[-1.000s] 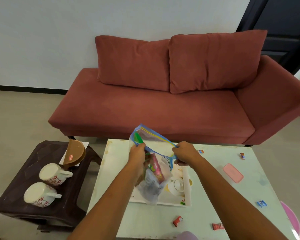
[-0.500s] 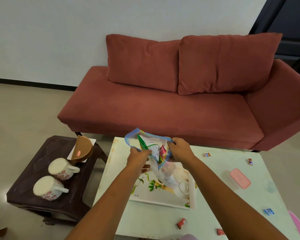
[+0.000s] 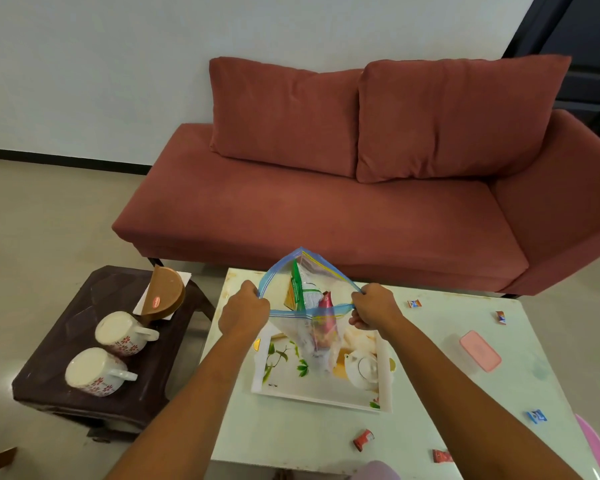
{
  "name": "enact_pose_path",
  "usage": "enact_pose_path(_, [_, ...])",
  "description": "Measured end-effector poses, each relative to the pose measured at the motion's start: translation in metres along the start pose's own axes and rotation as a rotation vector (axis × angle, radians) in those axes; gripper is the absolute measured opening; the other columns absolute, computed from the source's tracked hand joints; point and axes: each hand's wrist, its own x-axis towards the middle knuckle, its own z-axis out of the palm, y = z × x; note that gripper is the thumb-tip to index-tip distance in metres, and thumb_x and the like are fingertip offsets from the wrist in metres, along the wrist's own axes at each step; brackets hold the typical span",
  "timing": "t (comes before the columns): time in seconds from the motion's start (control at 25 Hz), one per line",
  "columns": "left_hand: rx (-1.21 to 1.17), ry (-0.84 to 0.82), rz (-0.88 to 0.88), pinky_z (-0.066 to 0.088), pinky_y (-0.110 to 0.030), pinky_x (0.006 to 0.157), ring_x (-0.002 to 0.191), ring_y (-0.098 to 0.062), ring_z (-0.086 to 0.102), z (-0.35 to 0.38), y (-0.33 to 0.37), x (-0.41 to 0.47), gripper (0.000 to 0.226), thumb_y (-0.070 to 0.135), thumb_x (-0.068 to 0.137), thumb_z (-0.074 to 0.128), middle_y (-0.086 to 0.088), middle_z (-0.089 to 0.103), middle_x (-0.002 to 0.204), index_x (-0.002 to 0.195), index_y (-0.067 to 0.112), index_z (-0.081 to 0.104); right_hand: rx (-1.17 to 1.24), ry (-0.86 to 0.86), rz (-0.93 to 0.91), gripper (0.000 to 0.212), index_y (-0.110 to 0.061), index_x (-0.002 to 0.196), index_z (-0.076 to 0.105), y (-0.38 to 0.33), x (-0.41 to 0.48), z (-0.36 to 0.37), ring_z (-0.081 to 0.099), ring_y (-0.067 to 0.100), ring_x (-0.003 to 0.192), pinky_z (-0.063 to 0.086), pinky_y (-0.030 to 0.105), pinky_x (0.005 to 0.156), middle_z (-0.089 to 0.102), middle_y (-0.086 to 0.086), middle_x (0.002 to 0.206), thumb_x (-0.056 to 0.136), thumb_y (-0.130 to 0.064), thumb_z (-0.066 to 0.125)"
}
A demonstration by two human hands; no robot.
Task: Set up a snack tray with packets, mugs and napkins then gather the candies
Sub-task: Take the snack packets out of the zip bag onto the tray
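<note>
Mugs: we count two, near [image 3: 96,372] and far [image 3: 121,332], on the side table [image 3: 59,344].
Candies: five across our table [image 3: 430,393].
Hands: our left [image 3: 245,311] and right [image 3: 374,306] pinch the zip bag [image 3: 312,306] mouth wide above the tray [image 3: 321,382].
Packets: inside the bag.

White table [image 3: 291,434]: printed tray [image 3: 326,393] lies directly below the hands. Pink lidded box [image 3: 479,350] right of the right hand [image 3: 373,306]; wrapped candies [image 3: 363,439] scattered right and nearer the camera. Dark side table [image 3: 66,341], left of the left hand [image 3: 245,311]: two inverted mugs [image 3: 122,332], brown holder [image 3: 163,297].
</note>
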Motion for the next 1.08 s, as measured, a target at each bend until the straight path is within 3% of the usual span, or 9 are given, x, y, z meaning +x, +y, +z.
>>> enact_pose_path(0.16, [0.099,0.011,0.159,0.046,-0.030,0.052,0.077,-0.025,0.054,0.000,-0.008,-0.001,0.025,0.001,0.084,0.052,-0.010,0.054,0.095,0.094,0.017,0.035,-0.039,-0.045,-0.021,0.022,-0.009,0.076,0.050,-0.002,-0.001,0.001,0.064,0.021,0.053,0.055,0.028,0.051,0.058,0.010,0.067,0.094,-0.012,0.040])
enact_pose_path(0.28, [0.080,-0.034,0.204,0.042,-0.025,0.053,0.070,-0.020,0.048,0.010,-0.006,0.001,0.031,-0.004,0.081,0.050,-0.010,0.046,0.106,0.097,0.021,0.043,0.061,-0.149,0.010,0.024,-0.011,0.074,0.049,-0.004,-0.008,0.006,0.062,0.016,0.049,0.054,0.022,0.046,0.059,0.009,0.067,0.097,-0.014,0.041])
enact_pose_path(0.4, [-0.210,-0.190,-0.046,0.051,-0.030,0.056,0.072,-0.024,0.056,0.026,-0.014,0.004,0.030,0.002,0.081,0.052,-0.012,0.048,0.115,0.095,0.026,0.062,0.168,-0.291,0.041,0.024,-0.011,0.076,0.048,-0.007,-0.017,0.013,0.061,0.012,0.045,0.054,0.021,0.048,0.057,0.011,0.071,0.098,-0.013,0.039])
enact_pose_path(0.52, [-0.545,-0.294,-0.378,0.053,-0.033,0.056,0.089,-0.031,0.058,0.038,-0.024,-0.003,0.033,-0.003,0.083,0.057,-0.017,0.044,0.128,0.103,0.023,0.063,0.213,-0.411,0.026,0.020,-0.010,0.085,0.052,-0.008,-0.022,0.018,0.064,0.014,0.049,0.055,0.022,0.051,0.056,0.013,0.076,0.099,-0.011,0.038])
enact_pose_path(0.68, [-0.685,-0.069,-0.448,0.055,-0.032,0.064,0.094,-0.031,0.054,0.038,-0.034,-0.002,0.056,-0.018,0.078,0.056,-0.010,0.031,0.116,0.113,0.026,0.058,0.266,-0.389,0.051,0.019,-0.010,0.087,0.052,-0.006,-0.023,0.016,0.065,0.017,0.055,0.056,0.023,0.053,0.055,0.012,0.077,0.099,-0.012,0.038])
enact_pose_path(0.76, [-0.829,-0.162,-0.496,0.057,-0.035,0.067,0.101,-0.032,0.054,0.030,-0.036,-0.004,0.068,-0.021,0.079,0.051,-0.014,0.035,0.129,0.131,0.023,0.051,0.224,-0.347,0.115,0.019,-0.007,0.084,0.051,0.000,-0.018,0.012,0.065,0.020,0.059,0.056,0.026,0.056,0.056,0.012,0.076,0.098,-0.014,0.040])
enact_pose_path(0.84, [-0.871,-0.281,-0.395,0.057,-0.036,0.070,0.104,-0.030,0.053,0.019,-0.031,-0.013,0.074,-0.023,0.080,0.045,-0.011,0.035,0.144,0.138,0.022,0.043,-0.027,-0.276,0.133,0.015,-0.006,0.086,0.053,0.004,-0.014,0.012,0.068,0.025,0.066,0.056,0.031,0.064,0.059,0.010,0.077,0.094,-0.016,0.047])
enact_pose_path(0.96, [-0.771,-0.343,-0.131,0.057,-0.027,0.058,0.106,-0.024,0.054,0.009,-0.015,-0.029,0.079,-0.021,0.080,0.044,-0.002,0.042,0.140,0.141,0.028,0.036,-0.628,-0.008,-0.175,0.016,-0.010,0.103,0.051,0.004,-0.015,0.020,0.061,0.030,0.097,0.050,0.036,0.075,0.055,0.009,0.101,0.088,-0.013,0.055])
enact_pose_path(1.08, [-0.756,-0.379,-0.008,0.058,-0.031,0.060,0.100,-0.026,0.062,0.004,-0.005,-0.035,0.082,-0.019,0.081,0.046,0.001,0.047,0.127,0.142,0.034,0.031,-0.559,0.028,-0.528,0.024,-0.011,0.109,0.054,-0.007,-0.020,0.042,0.054,0.030,0.106,0.045,0.036,0.084,0.054,0.010,0.115,0.087,-0.001,0.052])
